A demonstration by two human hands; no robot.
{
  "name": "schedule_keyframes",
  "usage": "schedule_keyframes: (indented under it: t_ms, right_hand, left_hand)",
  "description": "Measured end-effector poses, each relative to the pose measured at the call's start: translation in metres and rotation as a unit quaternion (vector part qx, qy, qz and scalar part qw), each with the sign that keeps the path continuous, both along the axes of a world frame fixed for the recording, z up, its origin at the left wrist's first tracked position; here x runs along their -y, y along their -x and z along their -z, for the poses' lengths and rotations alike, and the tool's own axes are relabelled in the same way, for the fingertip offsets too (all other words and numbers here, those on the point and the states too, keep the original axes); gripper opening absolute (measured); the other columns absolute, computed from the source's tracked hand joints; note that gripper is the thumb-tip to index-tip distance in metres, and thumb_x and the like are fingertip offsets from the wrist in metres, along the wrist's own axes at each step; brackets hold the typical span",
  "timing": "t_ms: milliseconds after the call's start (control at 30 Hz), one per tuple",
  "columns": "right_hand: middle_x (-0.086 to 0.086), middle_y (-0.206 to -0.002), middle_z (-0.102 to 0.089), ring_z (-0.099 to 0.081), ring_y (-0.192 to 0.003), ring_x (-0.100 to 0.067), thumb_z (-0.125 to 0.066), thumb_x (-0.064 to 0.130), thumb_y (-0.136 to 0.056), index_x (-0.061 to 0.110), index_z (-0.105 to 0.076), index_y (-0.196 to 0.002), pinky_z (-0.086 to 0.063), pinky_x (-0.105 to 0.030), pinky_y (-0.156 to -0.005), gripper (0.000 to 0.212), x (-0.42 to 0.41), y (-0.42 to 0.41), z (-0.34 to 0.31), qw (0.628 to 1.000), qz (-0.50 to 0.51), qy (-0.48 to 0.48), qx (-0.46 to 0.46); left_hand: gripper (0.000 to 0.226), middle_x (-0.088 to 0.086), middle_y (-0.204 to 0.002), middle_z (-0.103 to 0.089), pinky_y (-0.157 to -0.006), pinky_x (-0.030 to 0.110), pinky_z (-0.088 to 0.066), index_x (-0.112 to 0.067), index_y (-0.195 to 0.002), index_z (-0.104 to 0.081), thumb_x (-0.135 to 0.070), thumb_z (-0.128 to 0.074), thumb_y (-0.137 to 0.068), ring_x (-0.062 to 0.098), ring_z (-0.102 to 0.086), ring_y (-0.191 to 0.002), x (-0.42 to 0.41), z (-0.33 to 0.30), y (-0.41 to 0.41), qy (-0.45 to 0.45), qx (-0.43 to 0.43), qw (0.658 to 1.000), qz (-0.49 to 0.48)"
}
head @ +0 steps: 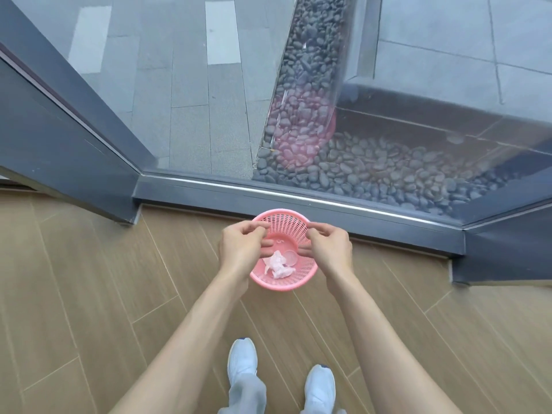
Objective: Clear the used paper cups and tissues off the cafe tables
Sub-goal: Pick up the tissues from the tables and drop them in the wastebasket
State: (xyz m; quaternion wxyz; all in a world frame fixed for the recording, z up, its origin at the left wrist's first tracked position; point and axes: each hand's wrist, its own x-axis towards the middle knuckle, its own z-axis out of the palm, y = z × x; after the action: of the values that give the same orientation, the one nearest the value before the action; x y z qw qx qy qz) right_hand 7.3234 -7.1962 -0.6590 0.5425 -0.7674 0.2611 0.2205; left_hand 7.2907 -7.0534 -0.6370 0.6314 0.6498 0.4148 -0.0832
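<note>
Now | hands (283,246): 2, empty | basket (294,282): 1 | cup (290,257): 1 | tissue (277,265): 1

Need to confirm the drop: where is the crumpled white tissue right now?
In the head view, the crumpled white tissue lies at the bottom of the pink plastic mesh basket on the wood floor, beside a clear cup, between both hands.

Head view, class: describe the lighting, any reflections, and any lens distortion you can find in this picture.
Head view: soft, even daylight with only faint shadows; the window glass carries a pink reflection of the pink waste basket over the pebbles; the wide lens bends the window sill and stretches the forearms; the left hand and right hand look slightly soft.
</note>
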Motion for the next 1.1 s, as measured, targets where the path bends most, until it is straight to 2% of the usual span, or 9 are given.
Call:
schedule_keyframes:
  t_ms: [133, 200, 300, 433, 567, 733, 833, 933, 1100]
  right_hand:
    - [-0.003, -0.087, -0.077, -0.077, -0.08, -0.021, -0.063, 0.015, -0.093, 0.014, -0.074, -0.107, -0.062, -0.042, -0.086, 0.018, -0.006, -0.011, -0.112, 0.993, 0.005, -0.105, 0.054]
    - [-0.004, -0.097, -0.077, -0.076, -0.089, -0.023, -0.063, 0.017, -0.095, 0.018, -0.073, -0.103, -0.061, -0.041, -0.088, 0.013, -0.012, -0.016, -0.176, 0.984, -0.011, -0.152, 0.089]
    - [-0.011, -0.111, -0.074, -0.073, -0.101, -0.028, -0.06, 0.019, -0.099, 0.016, -0.073, -0.104, -0.061, -0.041, -0.089, 0.015, -0.026, -0.017, -0.271, 0.967, -0.041, -0.212, 0.132]
    - [-0.011, -0.112, -0.074, -0.072, -0.105, -0.029, -0.058, 0.024, -0.101, 0.018, -0.074, -0.101, -0.06, -0.041, -0.089, 0.017, -0.043, -0.012, -0.379, 0.949, -0.073, -0.248, 0.181]
    - [-0.011, -0.115, -0.073, -0.071, -0.105, -0.026, -0.055, 0.024, -0.102, 0.015, -0.072, -0.107, -0.061, -0.036, -0.085, 0.02, -0.068, -0.002, -0.461, 0.933, -0.116, -0.26, 0.219]
    - [-0.01, -0.118, -0.072, -0.07, -0.109, -0.027, -0.057, 0.029, -0.101, 0.016, -0.07, -0.113, -0.059, -0.044, -0.092, 0.022, -0.134, 0.018, -0.531, 0.9, -0.209, -0.303, 0.234]
    - [-0.008, -0.118, -0.073, -0.071, -0.107, -0.024, -0.062, 0.041, -0.089, 0.017, -0.071, -0.11, -0.06, -0.042, -0.091, 0.034, -0.182, 0.044, -0.563, 0.867, -0.282, -0.349, 0.219]
    - [-0.009, -0.118, -0.073, -0.071, -0.108, -0.025, -0.059, 0.035, -0.099, 0.013, -0.071, -0.113, -0.059, -0.044, -0.093, 0.029, -0.223, 0.078, -0.584, 0.821, -0.366, -0.396, 0.186]
    - [-0.01, -0.118, -0.073, -0.072, -0.107, -0.024, -0.061, 0.042, -0.084, 0.012, -0.071, -0.115, -0.059, -0.043, -0.092, 0.044, -0.253, 0.167, -0.605, 0.716, -0.518, -0.458, 0.094]
  left_hand:
    - [0.019, 0.009, -0.097, -0.075, -0.081, 0.035, -0.061, -0.012, -0.09, -0.074, -0.004, -0.058, -0.097, 0.021, -0.072, -0.089, 0.003, -0.105, -0.003, 0.028, 0.071, 0.997, -0.007]
    - [0.015, 0.007, -0.099, -0.073, -0.079, 0.032, -0.06, -0.009, -0.095, -0.073, -0.005, -0.058, -0.098, 0.02, -0.069, -0.093, 0.003, -0.163, -0.005, 0.058, 0.111, 0.992, -0.021]
    - [0.016, 0.007, -0.101, -0.074, -0.088, 0.039, -0.057, -0.007, -0.101, -0.073, -0.009, -0.057, -0.099, 0.021, -0.069, -0.099, -0.005, -0.252, -0.007, 0.086, 0.175, 0.98, -0.031]
    - [0.02, 0.01, -0.109, -0.075, -0.097, 0.043, -0.056, -0.007, -0.106, -0.073, -0.013, -0.054, -0.101, 0.025, -0.068, -0.111, -0.029, -0.36, 0.002, 0.09, 0.239, 0.966, -0.031]
    - [0.025, 0.01, -0.116, -0.074, -0.102, 0.048, -0.053, -0.008, -0.112, -0.073, -0.018, -0.052, -0.102, 0.022, -0.068, -0.114, -0.067, -0.439, 0.026, 0.066, 0.286, 0.955, -0.029]
    - [0.025, 0.011, -0.116, -0.073, -0.104, 0.051, -0.05, -0.012, -0.107, -0.073, -0.021, -0.051, -0.102, 0.025, -0.067, -0.115, -0.127, -0.511, 0.075, 0.004, 0.343, 0.93, -0.132]
    - [0.024, 0.012, -0.116, -0.073, -0.105, 0.051, -0.05, -0.014, -0.105, -0.074, -0.022, -0.051, -0.102, 0.028, -0.067, -0.115, -0.152, -0.545, 0.113, -0.047, 0.364, 0.91, -0.192]
    - [0.024, 0.011, -0.116, -0.073, -0.102, 0.047, -0.053, -0.013, -0.106, -0.074, -0.021, -0.052, -0.102, 0.024, -0.068, -0.114, -0.159, -0.574, 0.16, -0.095, 0.381, 0.882, -0.26]
    - [0.023, 0.011, -0.116, -0.074, -0.101, 0.045, -0.052, -0.012, -0.107, -0.074, -0.022, -0.054, -0.101, 0.023, -0.068, -0.112, -0.13, -0.597, 0.274, -0.19, 0.363, 0.803, -0.434]
